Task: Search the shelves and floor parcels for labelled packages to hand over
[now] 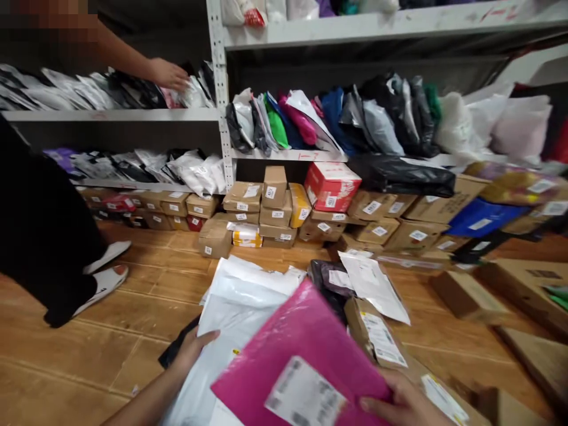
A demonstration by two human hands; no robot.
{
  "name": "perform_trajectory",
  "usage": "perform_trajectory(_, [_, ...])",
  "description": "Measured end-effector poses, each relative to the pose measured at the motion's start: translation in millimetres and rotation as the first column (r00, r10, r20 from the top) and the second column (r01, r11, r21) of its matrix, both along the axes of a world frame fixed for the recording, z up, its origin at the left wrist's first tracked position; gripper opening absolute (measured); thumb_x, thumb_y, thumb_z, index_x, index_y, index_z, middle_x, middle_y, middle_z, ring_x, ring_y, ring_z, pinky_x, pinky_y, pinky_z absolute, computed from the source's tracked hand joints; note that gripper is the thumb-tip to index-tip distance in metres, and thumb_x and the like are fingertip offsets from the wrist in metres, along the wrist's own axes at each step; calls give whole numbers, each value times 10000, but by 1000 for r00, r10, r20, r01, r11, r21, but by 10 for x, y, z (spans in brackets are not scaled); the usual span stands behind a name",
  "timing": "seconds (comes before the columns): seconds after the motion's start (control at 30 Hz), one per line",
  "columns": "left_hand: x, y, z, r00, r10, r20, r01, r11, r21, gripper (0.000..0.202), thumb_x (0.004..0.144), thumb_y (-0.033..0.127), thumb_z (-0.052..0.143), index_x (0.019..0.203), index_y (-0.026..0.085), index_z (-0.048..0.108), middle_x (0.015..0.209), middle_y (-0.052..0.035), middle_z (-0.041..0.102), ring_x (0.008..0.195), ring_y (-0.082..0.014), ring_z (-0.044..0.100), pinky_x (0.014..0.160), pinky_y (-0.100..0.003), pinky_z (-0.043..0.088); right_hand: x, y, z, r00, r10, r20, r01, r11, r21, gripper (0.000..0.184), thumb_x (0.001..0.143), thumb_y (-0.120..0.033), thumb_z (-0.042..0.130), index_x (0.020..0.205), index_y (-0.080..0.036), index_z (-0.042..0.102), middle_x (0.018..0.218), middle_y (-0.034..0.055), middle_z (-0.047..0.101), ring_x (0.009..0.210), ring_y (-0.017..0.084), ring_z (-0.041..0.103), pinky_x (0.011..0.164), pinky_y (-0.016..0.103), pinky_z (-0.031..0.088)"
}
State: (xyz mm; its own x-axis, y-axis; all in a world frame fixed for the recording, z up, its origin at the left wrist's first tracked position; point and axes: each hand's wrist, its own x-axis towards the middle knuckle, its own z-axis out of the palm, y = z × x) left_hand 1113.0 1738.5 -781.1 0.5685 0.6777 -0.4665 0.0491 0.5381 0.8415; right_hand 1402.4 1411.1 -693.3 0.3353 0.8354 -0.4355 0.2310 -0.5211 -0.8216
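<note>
My right hand point(402, 397) grips the lower right edge of a pink poly mailer point(284, 337), which has a white label on its face. At the lower left, my left hand point(191, 354) is closed on a stack of white poly mailers point(239, 296), its thumb lying on top. The pink mailer overlaps the right part of that stack. Under my left wrist a black package point(177, 344) pokes out. Just beyond the pink mailer are a dark mailer point(331, 278), a loose white mailer point(375, 281) and a labelled cardboard parcel point(377, 337).
A white metal rack point(284, 155) full of upright mailers spans the back. Labelled boxes point(277, 216) stack on the wooden floor point(146, 307) below it. More cartons point(465, 296) lie at right. On the left, another person's hand point(168, 74) touches mailers on the shelf.
</note>
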Motion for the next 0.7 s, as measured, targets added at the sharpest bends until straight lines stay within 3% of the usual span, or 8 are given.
perform_trajectory(0.07, [-40, -5, -29, 999, -28, 29, 28, 1000, 4, 554, 546, 431, 898, 998, 146, 753, 962, -114, 791, 892, -335, 739, 814, -386, 576, -69, 455, 239, 940, 142, 311, -136, 990, -39, 152, 752, -473, 644, 851, -389, 722, 915, 141, 749, 893, 302, 722, 765, 434, 526])
perform_trajectory(0.2, [-74, 32, -51, 999, -44, -18, 44, 999, 23, 587, 554, 457, 897, 1008, 117, 747, 958, -132, 789, 840, -312, 740, 773, -365, 576, 36, 1085, 732, 593, 261, 762, -143, 965, -219, 239, 717, -132, 583, 783, -318, 717, 901, 101, 765, 919, 285, 717, 808, 402, 486])
perform_trajectory(0.3, [-73, 69, -45, 998, -22, -62, 24, 999, 29, 563, 541, 445, 909, 969, 117, 747, 953, -136, 786, 849, -308, 737, 765, -356, 577, 219, 1299, 979, 365, 189, 912, -95, 982, -165, 301, 724, -10, 508, 686, -247, 690, 799, 81, 741, 909, 254, 682, 985, 465, 393])
perform_trajectory(0.37, [-69, 81, -46, 996, -26, -88, 28, 999, 22, 519, 550, 427, 910, 938, 123, 748, 956, -134, 785, 859, -302, 737, 759, -342, 577, 228, 1425, 1041, 275, 98, 957, -137, 989, -62, 288, 745, -9, 511, 623, -227, 654, 734, 56, 704, 882, 233, 628, 1069, 500, 309])
perform_trajectory(0.47, [-52, 77, -56, 994, -55, -92, 57, 998, 21, 461, 615, 415, 882, 950, 127, 749, 971, -132, 783, 868, -300, 737, 759, -341, 580, -121, 1746, 945, 244, 71, 967, -322, 947, 12, 312, 835, -69, 530, 585, -224, 632, 682, 23, 665, 813, 206, 570, 1155, 537, 207])
perform_trajectory(0.57, [-9, 86, -85, 991, -24, -132, 32, 998, 57, 364, 713, 380, 819, 964, 125, 753, 955, -119, 788, 899, -301, 737, 802, -343, 577, -789, 2232, 625, 247, 186, 951, -514, 857, -34, 288, 888, -100, 549, 674, -219, 701, 699, 28, 684, 817, 209, 584, 1187, 560, 194])
perform_trajectory(0.6, [4, 102, -97, 986, -2, -168, 16, 997, 79, 330, 735, 365, 800, 955, 123, 756, 934, -111, 789, 907, -299, 736, 812, -338, 574, -1012, 2401, 488, 255, 238, 937, -550, 833, -62, 246, 888, -115, 568, 732, -213, 731, 734, 40, 705, 850, 218, 598, 1192, 565, 207])
perform_trajectory(0.7, [-7, 183, -105, 969, 35, -246, 0, 990, 143, 263, 737, 337, 785, 878, 118, 756, 869, -102, 785, 930, -303, 727, 836, -334, 565, -1496, 2825, 87, 311, 426, 850, -516, 827, -226, 193, 868, -130, 604, 775, -175, 767, 774, 85, 742, 960, 269, 633, 1168, 590, 282])
